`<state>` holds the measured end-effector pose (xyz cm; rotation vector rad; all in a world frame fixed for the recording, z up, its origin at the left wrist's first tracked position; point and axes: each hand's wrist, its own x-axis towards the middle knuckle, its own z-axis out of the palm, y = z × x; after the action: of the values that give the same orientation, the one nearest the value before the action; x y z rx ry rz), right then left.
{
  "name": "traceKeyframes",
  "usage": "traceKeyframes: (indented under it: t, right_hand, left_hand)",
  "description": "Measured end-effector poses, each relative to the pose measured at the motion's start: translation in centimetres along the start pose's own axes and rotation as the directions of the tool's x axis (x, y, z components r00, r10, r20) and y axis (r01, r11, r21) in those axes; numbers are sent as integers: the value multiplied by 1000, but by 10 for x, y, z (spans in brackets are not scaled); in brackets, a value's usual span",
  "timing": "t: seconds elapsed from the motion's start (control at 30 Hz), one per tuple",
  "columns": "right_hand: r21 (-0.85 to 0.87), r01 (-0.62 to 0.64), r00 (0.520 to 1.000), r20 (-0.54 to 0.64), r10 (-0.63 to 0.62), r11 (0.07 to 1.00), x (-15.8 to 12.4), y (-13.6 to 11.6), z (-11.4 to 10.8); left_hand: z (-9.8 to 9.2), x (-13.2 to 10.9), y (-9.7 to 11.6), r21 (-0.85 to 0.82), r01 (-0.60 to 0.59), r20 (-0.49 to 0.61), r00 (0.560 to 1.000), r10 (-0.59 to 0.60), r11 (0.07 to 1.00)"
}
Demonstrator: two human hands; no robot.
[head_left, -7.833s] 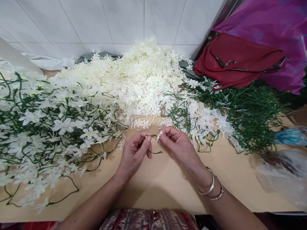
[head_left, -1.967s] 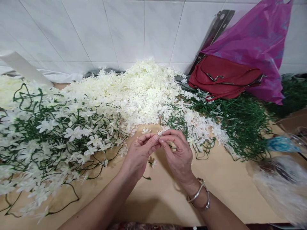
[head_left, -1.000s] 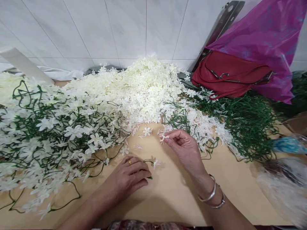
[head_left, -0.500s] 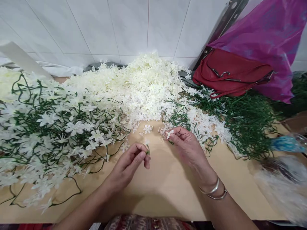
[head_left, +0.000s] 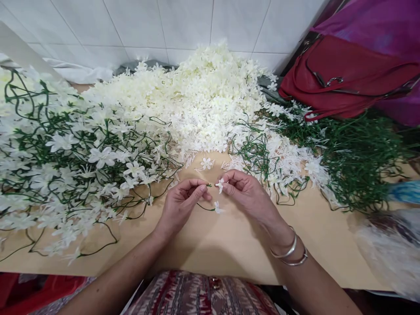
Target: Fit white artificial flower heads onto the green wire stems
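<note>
My left hand (head_left: 183,201) pinches a thin green stem (head_left: 209,185), its tip pointing right. From that hand a green strand hangs below, with a white flower (head_left: 217,207) on its end. My right hand (head_left: 246,191) pinches a small white flower (head_left: 220,185) between thumb and forefinger. A small gap separates this flower from the green tip. Just beyond my hands, a single loose white flower (head_left: 206,163) lies on the tan table (head_left: 210,258).
A heap of white blossoms (head_left: 210,92) rises against the tiled wall. Flowers on green stems (head_left: 101,157) cover the left side. Bare green stems (head_left: 361,157), a red handbag (head_left: 348,78) and a clear plastic bag (head_left: 387,249) are on the right.
My hands have come closer together, bringing stem tip and flower near each other. The strand with a white flower now shows below my left hand. The view has tilted down.
</note>
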<state>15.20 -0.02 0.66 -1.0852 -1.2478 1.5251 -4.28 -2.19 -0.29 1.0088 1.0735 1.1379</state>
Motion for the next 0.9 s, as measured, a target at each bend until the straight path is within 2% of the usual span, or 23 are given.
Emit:
traceKeyframes:
  t: [0.4,0.57,0.73,0.9]
  right_hand:
    - [-74,-3,998,63,7,997,0,1,6]
    - [-129,-31,998,46,37,991,-1,0,7]
    - [-172,-71,996,40,79,983,-4,1,8]
    - [-209,-61,998,18,66,976,-5,1,12]
  left_hand:
    - [1,-2,0,15,-13,24,1000,13,1000]
    - [0,-3,-3,24,7,35,999,-8,1000]
    - [0,-5,-8,96,-42,37,999,39,995]
    - [-1,-5,-12,154,-56,61,997,47,986]
